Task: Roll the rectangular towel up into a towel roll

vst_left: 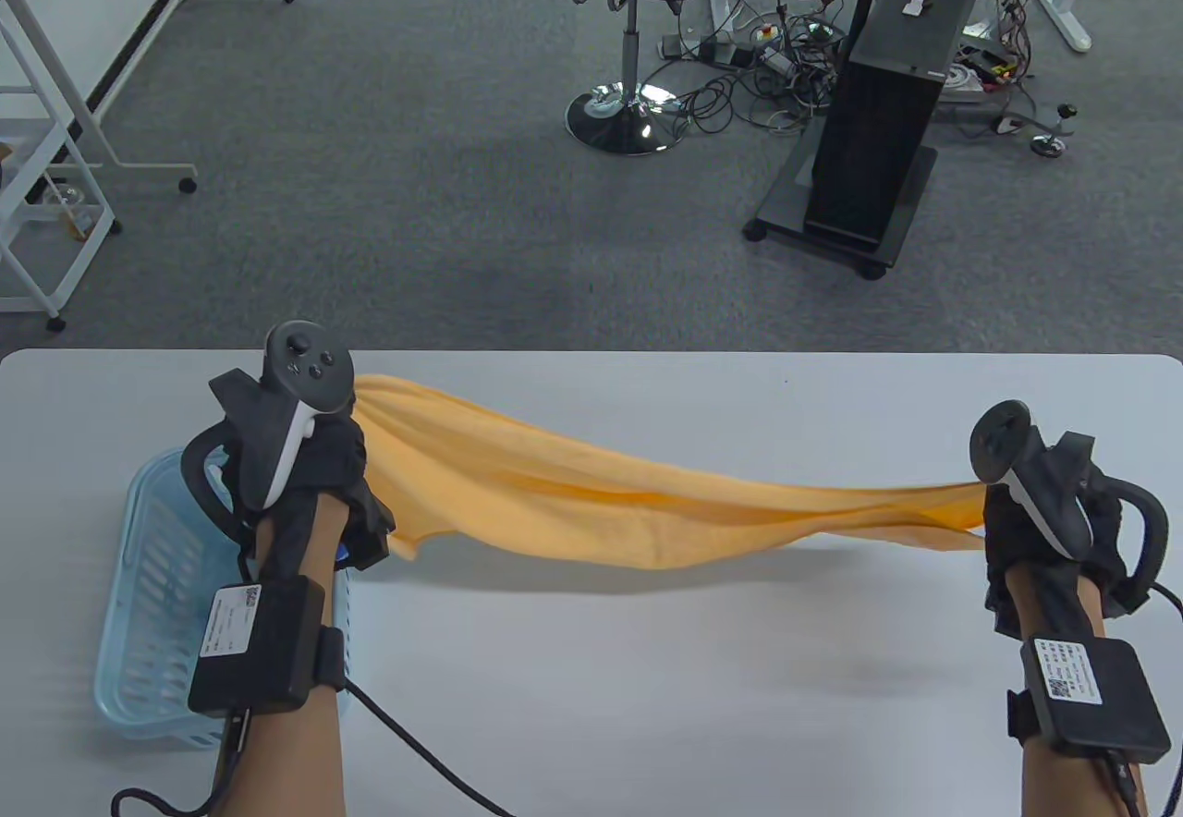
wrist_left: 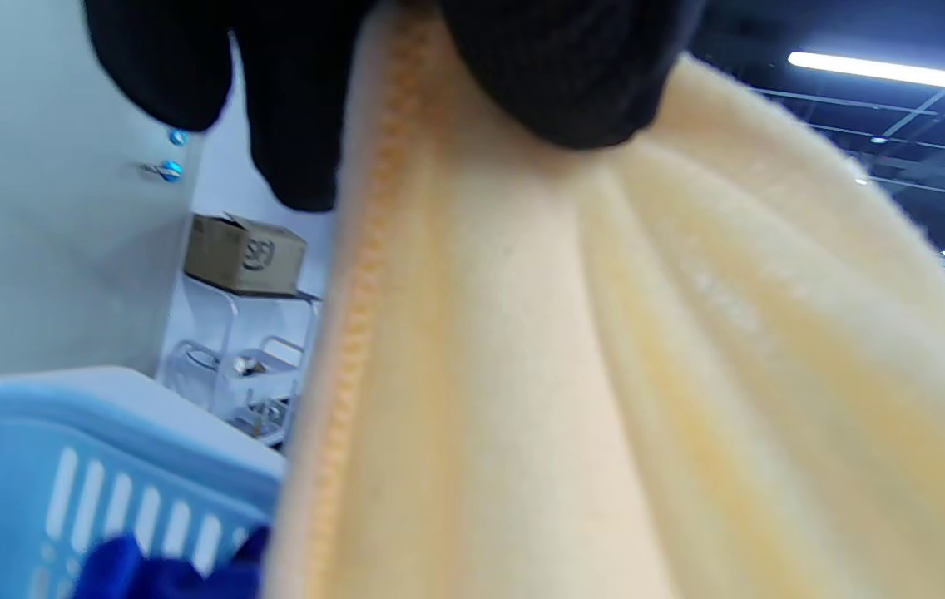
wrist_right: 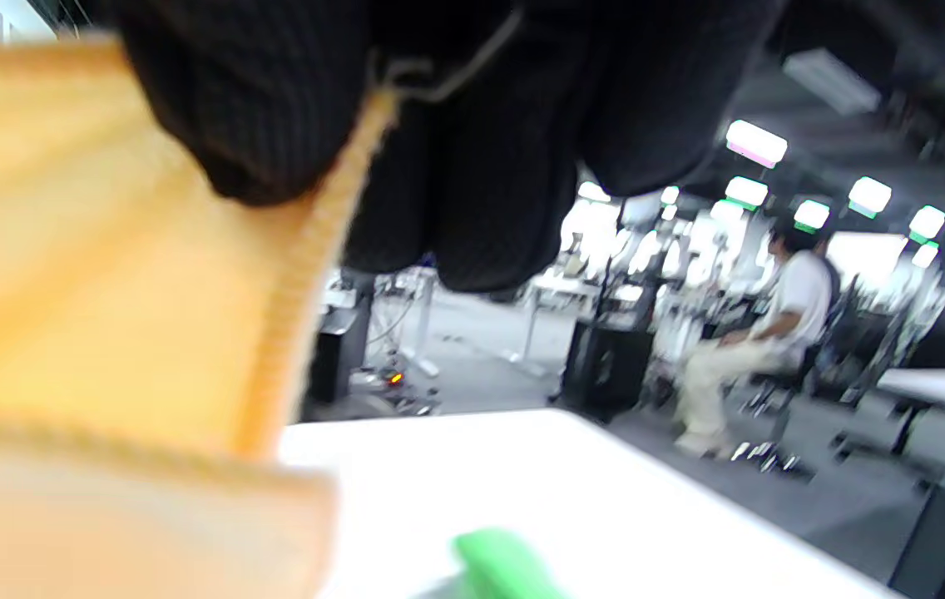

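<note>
Left wrist view: blue cloth in basket

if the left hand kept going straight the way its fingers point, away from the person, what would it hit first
Probably nothing. The left hand, gripping the orange towel, points across bare table toward the far edge; the way looks free, though depth is unclear.

Left hand fingertips hidden under tracker and towel in table view. Right hand grip point covered by own glove there. Basket partly hidden beneath left forearm; contents unreadable except dark blue scrap, cut off at bottom edge of left wrist view. Right wrist view blurred: green object cut by bottom edge, unidentifiable. Towel's lower portion runs out of both wrist views.
</note>
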The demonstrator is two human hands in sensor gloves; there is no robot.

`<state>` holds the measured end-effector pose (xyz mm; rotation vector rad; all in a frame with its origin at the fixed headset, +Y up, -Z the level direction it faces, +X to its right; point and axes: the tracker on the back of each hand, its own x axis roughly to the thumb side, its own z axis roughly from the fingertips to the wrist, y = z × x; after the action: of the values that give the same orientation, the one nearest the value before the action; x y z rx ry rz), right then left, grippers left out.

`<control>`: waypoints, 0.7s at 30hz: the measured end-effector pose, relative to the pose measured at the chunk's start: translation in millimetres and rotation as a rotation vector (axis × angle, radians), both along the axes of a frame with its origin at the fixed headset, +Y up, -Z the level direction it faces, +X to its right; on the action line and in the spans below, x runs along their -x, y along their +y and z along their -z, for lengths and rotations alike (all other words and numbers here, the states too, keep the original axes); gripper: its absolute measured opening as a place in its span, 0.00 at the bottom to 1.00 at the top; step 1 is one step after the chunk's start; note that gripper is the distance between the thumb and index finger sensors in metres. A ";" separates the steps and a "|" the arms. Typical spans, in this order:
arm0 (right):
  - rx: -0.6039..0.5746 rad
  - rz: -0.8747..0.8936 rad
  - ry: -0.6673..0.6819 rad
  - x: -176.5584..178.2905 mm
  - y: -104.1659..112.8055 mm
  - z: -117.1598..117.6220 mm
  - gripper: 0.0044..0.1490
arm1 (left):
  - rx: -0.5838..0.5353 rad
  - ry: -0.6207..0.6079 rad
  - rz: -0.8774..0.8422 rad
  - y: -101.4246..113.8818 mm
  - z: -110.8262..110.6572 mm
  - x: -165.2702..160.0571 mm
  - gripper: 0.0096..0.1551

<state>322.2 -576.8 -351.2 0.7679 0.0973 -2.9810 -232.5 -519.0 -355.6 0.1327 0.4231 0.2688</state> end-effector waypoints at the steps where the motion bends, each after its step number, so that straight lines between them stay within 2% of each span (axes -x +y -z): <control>1: 0.013 0.029 0.007 4.0 1.6 -1.7 0.27 | 0.010 -0.014 0.004 -2.5 -1.1 -5.0 0.23; 5: 0.100 0.202 0.023 13.5 7.4 -6.1 0.26 | 0.063 -0.080 0.115 -11.3 -1.7 -29.2 0.24; 7: 0.073 0.261 0.015 12.7 10.0 -7.7 0.24 | 0.108 -0.099 0.178 -13.8 -0.1 -39.7 0.25; 10: 0.073 0.252 0.015 7.3 11.1 -9.6 0.23 | 0.157 -0.109 0.235 -14.5 2.3 -46.7 0.32; 11: 0.061 0.250 0.004 4.3 10.2 -10.8 0.23 | 0.173 -0.105 0.252 -13.9 2.8 -48.3 0.29; 13: 0.033 0.232 -0.016 -2.1 7.6 -12.7 0.23 | 0.164 -0.094 0.299 -12.8 4.1 -49.4 0.23; 16: -0.057 0.092 -0.129 -14.8 3.7 -18.9 0.23 | 0.226 -0.059 0.387 -12.5 5.6 -48.7 0.22; 18: -0.008 -0.001 -0.182 -24.2 0.5 -21.5 0.23 | 0.197 -0.007 0.458 -10.4 5.5 -41.7 0.22; 21: -0.028 -0.085 -0.245 -43.5 -6.6 -29.2 0.23 | 0.149 0.100 0.482 -4.2 2.0 -18.0 0.22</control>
<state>365.7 -583.4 -321.9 1.0943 0.1554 -2.7862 -214.6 -523.2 -357.6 0.0989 0.4946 -0.2445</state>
